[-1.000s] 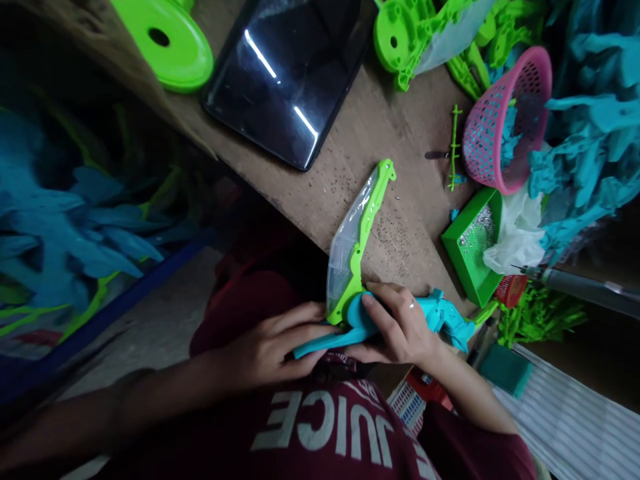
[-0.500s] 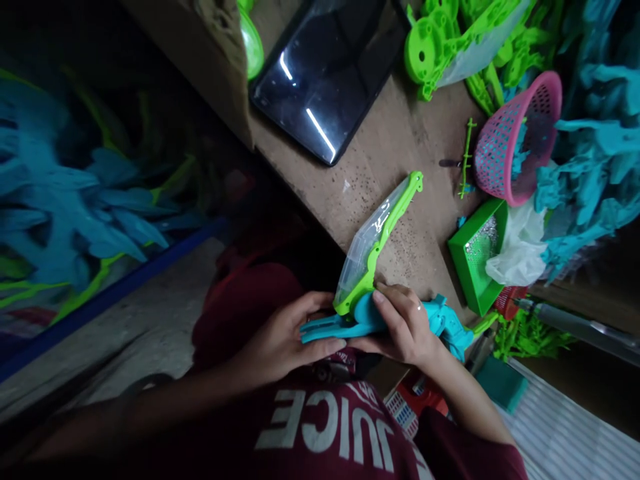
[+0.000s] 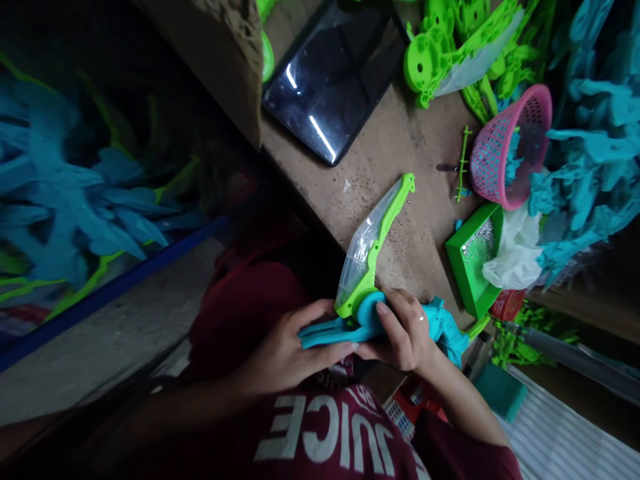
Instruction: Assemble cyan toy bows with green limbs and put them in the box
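Item: turquoise plastic toy body point(image 3: 350, 327), lime-green arm point(image 3: 380, 233) at one o'clock. I judged joining underway; left hand point(image 3: 285, 353) and right hand point(image 3: 405, 333) gripped it. Next: press the joint home.

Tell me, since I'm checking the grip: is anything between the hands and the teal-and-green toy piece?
Nothing visible. The left hand and right hand both grip the toy piece directly, at the edge of the wooden table.

A pink basket point(image 3: 503, 150), green tray point(image 3: 463, 270) and perhaps a tablet point(image 3: 335, 80).
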Demonstrator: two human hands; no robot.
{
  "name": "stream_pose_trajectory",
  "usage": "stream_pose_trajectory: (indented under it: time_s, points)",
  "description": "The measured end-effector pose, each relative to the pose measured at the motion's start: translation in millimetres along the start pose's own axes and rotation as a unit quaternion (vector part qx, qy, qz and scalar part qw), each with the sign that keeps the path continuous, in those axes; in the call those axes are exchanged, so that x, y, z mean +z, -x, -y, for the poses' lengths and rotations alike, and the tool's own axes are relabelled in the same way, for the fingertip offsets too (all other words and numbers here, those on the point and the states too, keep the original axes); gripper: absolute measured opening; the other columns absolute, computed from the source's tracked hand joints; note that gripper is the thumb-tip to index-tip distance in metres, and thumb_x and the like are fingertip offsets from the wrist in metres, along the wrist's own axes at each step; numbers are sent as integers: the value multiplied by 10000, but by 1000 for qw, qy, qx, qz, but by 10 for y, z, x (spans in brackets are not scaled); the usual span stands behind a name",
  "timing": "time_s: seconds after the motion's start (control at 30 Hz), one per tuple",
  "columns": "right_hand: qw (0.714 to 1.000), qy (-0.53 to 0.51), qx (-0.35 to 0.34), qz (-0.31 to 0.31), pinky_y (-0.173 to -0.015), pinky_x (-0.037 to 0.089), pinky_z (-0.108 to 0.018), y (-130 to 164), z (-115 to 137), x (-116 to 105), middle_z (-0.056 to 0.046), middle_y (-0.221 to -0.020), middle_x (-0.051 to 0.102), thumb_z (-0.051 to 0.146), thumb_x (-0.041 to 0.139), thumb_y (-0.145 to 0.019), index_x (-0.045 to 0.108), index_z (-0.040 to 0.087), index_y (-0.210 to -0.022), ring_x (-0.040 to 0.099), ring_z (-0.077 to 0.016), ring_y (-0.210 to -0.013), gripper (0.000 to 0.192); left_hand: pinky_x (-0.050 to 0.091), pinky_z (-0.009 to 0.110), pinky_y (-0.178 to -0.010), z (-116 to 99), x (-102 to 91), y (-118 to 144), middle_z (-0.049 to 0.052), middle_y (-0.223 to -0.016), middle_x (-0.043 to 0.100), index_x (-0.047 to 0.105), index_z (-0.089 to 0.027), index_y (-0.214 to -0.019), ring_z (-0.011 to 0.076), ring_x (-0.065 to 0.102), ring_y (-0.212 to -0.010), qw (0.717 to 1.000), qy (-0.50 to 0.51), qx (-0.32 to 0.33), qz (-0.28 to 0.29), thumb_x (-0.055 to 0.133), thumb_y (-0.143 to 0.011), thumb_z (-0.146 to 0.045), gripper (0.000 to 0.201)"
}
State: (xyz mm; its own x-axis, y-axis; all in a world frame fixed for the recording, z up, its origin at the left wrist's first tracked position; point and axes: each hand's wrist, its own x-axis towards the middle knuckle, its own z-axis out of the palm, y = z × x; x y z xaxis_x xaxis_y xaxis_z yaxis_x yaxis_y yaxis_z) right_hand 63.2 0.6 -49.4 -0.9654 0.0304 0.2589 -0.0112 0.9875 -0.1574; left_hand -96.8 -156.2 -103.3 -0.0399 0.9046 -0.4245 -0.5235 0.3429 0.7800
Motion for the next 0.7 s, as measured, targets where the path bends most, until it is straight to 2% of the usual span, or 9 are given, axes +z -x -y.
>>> stream_pose_trajectory:
  time_s: [0.1, 0.27, 0.3, 0.37, 0.43, 0.5, 0.57, 0.63, 0.7]
  points:
    - [1000, 18, -1, -15, -739, 643, -458, 16, 7, -6, -280, -1319, 593, 437, 665, -903, 549, 76, -1285, 665, -307, -1068, 538, 551, 222, -581, 46, -8, -16, -25, -775, 721, 651, -191, -980, 133, 664, -639, 998, -46, 42, 9, 709, -792, -344, 249]
    - [1000, 5, 13, -4, -748, 629, -435, 5, -26, -13, -265, -1247, 618, 359, 684, -899, 502, 80, -1326, 659, -303, -1071, 541, 569, 215, -663, 79, 9, -28, -3, -831, 765, 707, -207, -858, 141, 717, -746, 979, -101, 156, 83, 608, -898, -289, 134]
    - [1000, 1, 19, -3, -749, 627, -439, 3, -39, -14, -269, -1252, 619, 365, 697, -892, 485, 81, -1348, 657, -307, -1075, 577, 573, 217, -686, 87, 0, -9, 0, -833, 762, 708, -210, -841, 139, 719, -767, 974, -118, 182, 66, 588, -916, -263, 151]
    - [1000, -6, 25, -6, -748, 625, -452, 1, -63, -11, -289, -1288, 612, 398, 722, -874, 456, 76, -1385, 656, -316, -1083, 660, 572, 225, -719, 117, -68, 44, 9, -853, 735, 676, -208, -816, 134, 704, -791, 958, -168, 231, -26, 587, -916, -204, 135]
    - [1000, -11, 25, -14, -745, 625, -456, 0, -78, -1, -307, -1317, 601, 416, 748, -853, 452, 61, -1390, 657, -325, -1093, 709, 570, 235, -736, 157, -224, 82, 21, -928, 700, 632, -211, -839, 132, 682, -827, 931, -207, 279, -108, 609, -896, -157, 81]
    - [1000, -14, 14, -20, -739, 626, -452, -2, -81, 14, -312, -1324, 595, 412, 772, -833, 487, 55, -1348, 658, -328, -1093, 689, 578, 260, -770, 170, -453, 52, 30, -1014, 681, 629, -229, -949, 140, 670, -872, 901, -248, 330, -136, 613, -883, -114, 134]
    - [1000, -17, -4, -20, -739, 628, -445, -2, -76, 30, -314, -1331, 588, 407, 786, -821, 537, 66, -1272, 658, -325, -1094, 618, 581, 308, -855, 110, -692, -78, 22, -1070, 691, 662, -292, -1104, 160, 671, -935, 862, -329, 381, -67, 596, -894, -104, 289]
    - [1000, -20, -16, -14, -743, 632, -446, 2, -66, 41, -322, -1342, 580, 418, 784, -822, 564, 78, -1210, 650, -326, -1113, 561, 571, 306, -883, -42, -862, -286, -8, -1038, 719, 679, -401, -1203, 159, 678, -924, 815, -412, 396, 102, 526, -949, -155, 385]
    - [1000, -23, -16, -11, -741, 637, -450, 9, -55, 46, -323, -1340, 588, 432, 764, -838, 568, 88, -1186, 645, -324, -1127, 528, 554, 291, -875, -253, -926, -509, -2, -1037, 734, 684, -443, -1231, 160, 681, -922, 781, -459, 360, 225, 433, -976, -159, 457]
